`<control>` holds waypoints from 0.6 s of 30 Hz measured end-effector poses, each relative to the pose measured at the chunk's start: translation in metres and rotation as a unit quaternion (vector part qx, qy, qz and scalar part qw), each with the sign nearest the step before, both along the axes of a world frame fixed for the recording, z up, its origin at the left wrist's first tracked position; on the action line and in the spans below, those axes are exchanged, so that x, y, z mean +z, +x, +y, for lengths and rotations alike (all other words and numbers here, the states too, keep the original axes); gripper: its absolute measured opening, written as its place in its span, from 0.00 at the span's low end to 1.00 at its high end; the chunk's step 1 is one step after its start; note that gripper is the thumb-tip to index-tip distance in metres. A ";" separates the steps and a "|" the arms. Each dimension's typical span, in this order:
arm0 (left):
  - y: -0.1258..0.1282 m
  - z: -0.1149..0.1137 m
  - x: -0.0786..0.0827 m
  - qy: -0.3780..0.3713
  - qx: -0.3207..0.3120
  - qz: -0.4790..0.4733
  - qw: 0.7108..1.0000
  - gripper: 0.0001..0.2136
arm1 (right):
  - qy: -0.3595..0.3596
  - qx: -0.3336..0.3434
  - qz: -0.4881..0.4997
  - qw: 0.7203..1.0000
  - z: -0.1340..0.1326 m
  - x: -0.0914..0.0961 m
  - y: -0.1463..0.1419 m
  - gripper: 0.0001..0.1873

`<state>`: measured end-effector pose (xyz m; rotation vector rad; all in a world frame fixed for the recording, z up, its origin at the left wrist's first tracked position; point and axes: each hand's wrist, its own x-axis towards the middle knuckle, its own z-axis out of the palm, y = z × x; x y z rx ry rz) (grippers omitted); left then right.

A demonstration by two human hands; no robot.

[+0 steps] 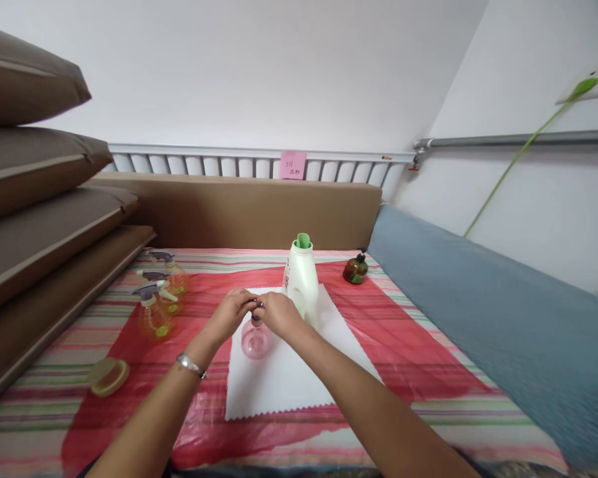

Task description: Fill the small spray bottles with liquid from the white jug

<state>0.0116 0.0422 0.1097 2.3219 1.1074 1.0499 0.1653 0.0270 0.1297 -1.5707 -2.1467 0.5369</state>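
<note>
Firstly, left hand (234, 311): fingers curled in, fingertips pinched on the dark top of a small round see-through pink bottle (256, 342); a thin silver bracelet (190, 364) sits on the wrist.
Right hand (279, 313): also closed, its fingertips meeting the left ones at the same bottle top, knuckles turned up.
Pink bottle: upright on a white cloth with a zigzag-cut front edge (289, 378), near that cloth's far left corner, directly under both hands.
White cloth: spread flat over a red plastic sheet (403, 338), which lies on the striped cover of the counter (30, 425).
Tall white plastic bottle with a green spout cap (301, 279): upright on the far edge of the white cloth, just behind the right hand; whether they touch I cannot tell.
Three yellow see-through spray bottles with grey trigger heads (155, 317): clustered on the left of the red sheet, apart from the hands.
Round yellowish lid (109, 376): flat on the counter, near the left edge of the red sheet.
Squat dark red and green pump bottle (355, 269): at the far right of the red sheet, well apart from the hands.
Stacked brown cushions (30, 172): along the left side.
Blue-grey padded slab (478, 312): along the right side.
Pink paper note (292, 164): stuck on the white rail at the back wall; its writing is too small to read.
</note>
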 end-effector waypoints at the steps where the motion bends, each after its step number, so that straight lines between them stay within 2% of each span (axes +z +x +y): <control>1: -0.001 0.000 -0.001 -0.004 -0.001 0.004 1.000 0.09 | -0.005 -0.005 0.030 1.000 -0.001 -0.006 0.002 0.05; 6: -0.004 0.001 -0.002 -0.016 -0.014 0.018 1.000 0.10 | -0.013 -0.049 0.184 0.982 -0.010 -0.044 0.010 0.19; 10: -0.002 0.003 0.001 -0.009 -0.036 0.034 0.999 0.11 | -0.024 -0.038 0.282 0.958 -0.012 -0.066 0.006 0.15; 13: -0.001 0.004 0.004 0.002 -0.054 0.048 0.997 0.10 | -0.029 -0.038 0.342 0.939 -0.010 -0.075 0.001 0.12; 18: 0.000 0.004 0.007 0.015 -0.072 0.068 0.995 0.09 | -0.029 -0.049 0.410 0.910 -0.007 -0.085 -0.005 0.12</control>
